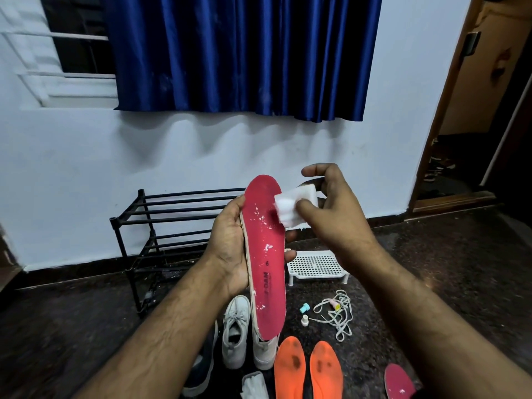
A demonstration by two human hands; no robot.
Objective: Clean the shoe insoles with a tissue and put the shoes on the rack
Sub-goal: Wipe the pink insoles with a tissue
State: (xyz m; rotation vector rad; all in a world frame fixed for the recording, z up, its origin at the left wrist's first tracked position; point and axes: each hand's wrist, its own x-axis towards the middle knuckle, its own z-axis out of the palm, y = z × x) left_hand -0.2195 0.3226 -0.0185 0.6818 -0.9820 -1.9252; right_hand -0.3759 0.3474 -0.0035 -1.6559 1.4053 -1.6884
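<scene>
On the dark speckled stone floor (446, 283), nearest the viewer, lie two flat orange foam insoles (308, 370) with dark stains, a second red insole (398, 380) at the right, a folded wad of white tissue (253, 384), and a pair of white lace-up sneakers (236, 329) standing upright. Loose white laces (336, 312) lie just beyond.

Above these, the left hand (230, 249) holds a long red foam insole (266, 254) upright, flecked with white bits. Its fingers curl round the insole's middle from behind, thumb on the left edge. The insole looks light, thin and bendy, so a grip at mid-length, as here, probably keeps it from flopping under a wipe.

The right hand (331, 208) pinches a folded white tissue (293, 207) between thumb and fingertips, touching the insole's right edge near the toe. The tissue looks soft and likely to shred.

Farther off, a small white perforated plastic stand (316, 266) and a black metal shoe rack (172, 226) sit against the white wall (86, 168).
</scene>
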